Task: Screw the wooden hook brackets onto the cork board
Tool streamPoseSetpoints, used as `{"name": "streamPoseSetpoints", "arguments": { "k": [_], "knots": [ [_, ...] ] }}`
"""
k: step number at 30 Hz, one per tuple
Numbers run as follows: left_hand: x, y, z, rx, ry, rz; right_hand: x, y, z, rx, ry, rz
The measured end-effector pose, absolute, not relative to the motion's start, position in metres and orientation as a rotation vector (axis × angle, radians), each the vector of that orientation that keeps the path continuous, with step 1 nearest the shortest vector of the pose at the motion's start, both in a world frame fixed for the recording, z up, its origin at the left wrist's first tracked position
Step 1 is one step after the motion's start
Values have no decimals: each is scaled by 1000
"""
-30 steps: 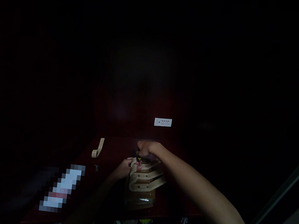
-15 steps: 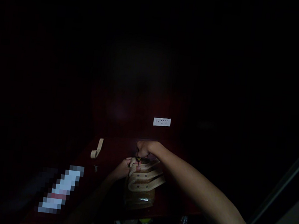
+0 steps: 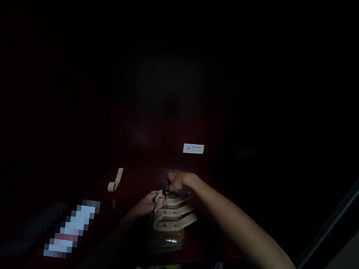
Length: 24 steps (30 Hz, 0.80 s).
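Observation:
Several pale bent-wood hooks [image 3: 173,226] lie in a row across a block wrapped in shiny brown tape [image 3: 166,241], with dark screw heads showing in the nearer ones. My right hand [image 3: 177,180] is closed in a fist around a black-and-yellow screwdriver [image 3: 167,189], held upright over the farthest hooks. Its tip is too dark to make out. Around the curled end of a far hook, my left hand [image 3: 146,202] is closed, its fingertips close below the screwdriver. One loose wooden hook [image 3: 116,182] rests on the dark red table to the left, beyond a few small screws [image 3: 113,204].
A white wall socket [image 3: 193,148] sits on the dark wall behind the table [image 3: 141,175]. A pixelated pale sheet [image 3: 73,226] lies at the left. Below the front edge are a yellow-green round thing [image 3: 172,267] and a clear object [image 3: 219,268]. Deep shadow hides the surroundings.
My right fist has turned slightly on the screwdriver, and more of the yellow-and-black handle shows. My left hand stays at the hook. The whole view has shifted a little.

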<state>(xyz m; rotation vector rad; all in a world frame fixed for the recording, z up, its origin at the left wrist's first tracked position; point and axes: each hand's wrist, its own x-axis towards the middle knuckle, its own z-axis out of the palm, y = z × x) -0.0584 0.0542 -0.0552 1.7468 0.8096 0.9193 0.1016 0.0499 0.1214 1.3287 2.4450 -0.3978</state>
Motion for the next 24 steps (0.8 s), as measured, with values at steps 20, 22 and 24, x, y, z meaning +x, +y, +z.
{"name": "streamPoseSetpoints", "arguments": {
  "k": [20, 22, 24],
  "knots": [
    [-53, 51, -51, 1637, 931, 952, 103, 47, 121, 1380, 2420, -412],
    [-53, 50, -50, 1643, 919, 947, 103, 46, 122, 1378, 2418, -407],
    [-53, 49, -49, 1648, 914, 955, 102, 46, 123, 1369, 2420, -398]
  ]
}}
